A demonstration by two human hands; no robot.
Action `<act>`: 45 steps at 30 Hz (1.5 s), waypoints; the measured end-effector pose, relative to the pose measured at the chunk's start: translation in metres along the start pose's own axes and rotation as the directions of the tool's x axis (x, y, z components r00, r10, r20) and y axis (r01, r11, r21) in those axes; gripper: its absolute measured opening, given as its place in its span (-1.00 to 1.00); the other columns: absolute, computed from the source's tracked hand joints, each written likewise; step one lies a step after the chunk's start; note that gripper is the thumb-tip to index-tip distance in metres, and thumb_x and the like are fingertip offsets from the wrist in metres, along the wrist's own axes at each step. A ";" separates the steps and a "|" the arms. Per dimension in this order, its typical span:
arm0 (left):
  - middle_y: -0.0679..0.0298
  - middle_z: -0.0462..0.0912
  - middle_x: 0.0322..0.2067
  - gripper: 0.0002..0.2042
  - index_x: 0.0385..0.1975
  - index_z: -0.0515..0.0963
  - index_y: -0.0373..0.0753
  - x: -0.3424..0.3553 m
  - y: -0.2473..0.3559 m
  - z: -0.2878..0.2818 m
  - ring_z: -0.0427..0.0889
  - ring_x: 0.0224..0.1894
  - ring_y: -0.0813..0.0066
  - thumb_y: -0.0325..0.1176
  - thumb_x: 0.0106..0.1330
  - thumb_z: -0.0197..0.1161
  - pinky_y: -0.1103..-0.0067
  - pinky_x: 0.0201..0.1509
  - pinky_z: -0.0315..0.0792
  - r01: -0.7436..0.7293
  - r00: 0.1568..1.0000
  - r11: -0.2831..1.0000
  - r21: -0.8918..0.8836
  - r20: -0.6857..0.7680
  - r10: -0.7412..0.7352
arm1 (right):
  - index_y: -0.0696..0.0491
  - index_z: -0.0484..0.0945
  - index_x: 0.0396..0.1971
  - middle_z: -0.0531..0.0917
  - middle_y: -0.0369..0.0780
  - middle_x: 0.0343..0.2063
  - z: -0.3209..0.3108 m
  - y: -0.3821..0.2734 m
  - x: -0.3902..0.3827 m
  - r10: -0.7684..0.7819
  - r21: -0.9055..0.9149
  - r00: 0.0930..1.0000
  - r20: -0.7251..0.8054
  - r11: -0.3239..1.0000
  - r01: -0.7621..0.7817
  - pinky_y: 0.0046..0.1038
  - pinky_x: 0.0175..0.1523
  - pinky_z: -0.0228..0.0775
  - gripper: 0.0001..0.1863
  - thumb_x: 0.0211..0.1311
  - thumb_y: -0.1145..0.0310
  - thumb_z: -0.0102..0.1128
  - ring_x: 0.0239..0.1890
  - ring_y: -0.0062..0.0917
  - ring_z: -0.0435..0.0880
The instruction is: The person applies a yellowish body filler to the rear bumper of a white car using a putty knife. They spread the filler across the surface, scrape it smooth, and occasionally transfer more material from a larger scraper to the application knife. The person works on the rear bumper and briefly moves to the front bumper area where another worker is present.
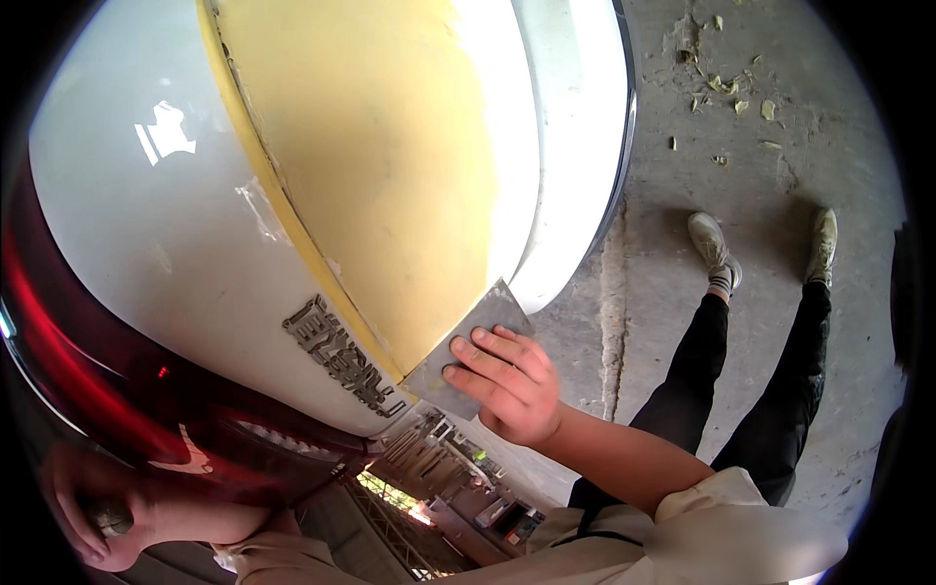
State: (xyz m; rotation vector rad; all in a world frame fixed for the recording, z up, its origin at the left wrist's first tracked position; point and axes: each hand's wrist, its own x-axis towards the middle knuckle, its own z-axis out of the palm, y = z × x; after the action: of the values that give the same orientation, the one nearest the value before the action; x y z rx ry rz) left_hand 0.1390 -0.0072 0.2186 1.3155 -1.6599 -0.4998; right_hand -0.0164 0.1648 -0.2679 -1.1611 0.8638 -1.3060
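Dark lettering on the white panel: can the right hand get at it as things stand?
Probably yes: the dark lettering is uncovered on the white panel, close to the right hand. That hand holds a grey plate, though, and would likely need to release it first.

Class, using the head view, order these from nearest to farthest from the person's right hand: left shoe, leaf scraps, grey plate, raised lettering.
From the right hand:
1. Grey plate: under its fingers.
2. Raised lettering: left, on the white panel.
3. Left shoe: upper right, on the floor.
4. Leaf scraps: beyond the shoe.
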 end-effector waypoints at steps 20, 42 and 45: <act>0.37 0.50 -0.67 -0.74 -0.30 0.53 -0.39 -0.040 -0.071 0.185 0.38 -0.72 0.71 -0.39 0.44 -0.11 0.70 -0.60 0.30 0.651 0.227 0.637 0.412 0.696 -0.681 | 0.20 0.21 0.21 0.43 -0.07 0.12 -0.148 -0.144 0.174 -0.134 0.693 0.910 -0.392 0.608 0.388 -0.34 0.25 0.24 -0.56 0.36 0.50 -0.08 0.15 -0.39 0.43; 0.31 0.42 -0.75 -0.73 -0.27 0.52 -0.43 -0.041 -0.085 0.189 0.31 -0.79 0.63 -0.43 0.42 -0.14 0.65 -0.67 0.23 0.636 0.299 0.651 0.415 0.645 -0.703 | 0.04 0.60 -0.03 0.61 0.06 -0.11 -0.167 -0.158 0.222 -0.527 0.025 0.835 0.160 0.848 0.530 -0.38 -0.10 0.61 -0.44 -0.18 0.64 0.14 -0.16 -0.18 0.69; 0.37 0.41 -0.74 -0.72 -0.26 0.56 -0.40 -0.042 -0.087 0.183 0.31 -0.76 0.69 -0.40 0.42 -0.13 0.68 -0.64 0.23 0.644 0.289 0.633 0.430 0.630 -0.721 | 0.06 0.59 -0.02 0.62 0.05 -0.13 -0.170 -0.156 0.224 -0.460 0.059 0.866 0.197 0.887 0.458 -0.38 -0.12 0.62 -0.43 -0.19 0.67 0.12 -0.18 -0.21 0.70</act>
State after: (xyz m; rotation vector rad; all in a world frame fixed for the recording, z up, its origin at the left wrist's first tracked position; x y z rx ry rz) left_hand 0.0305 -0.0400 0.0450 2.0811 -1.6459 -1.7606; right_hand -0.1941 -0.0651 -0.1299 -1.5264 0.4359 -1.5323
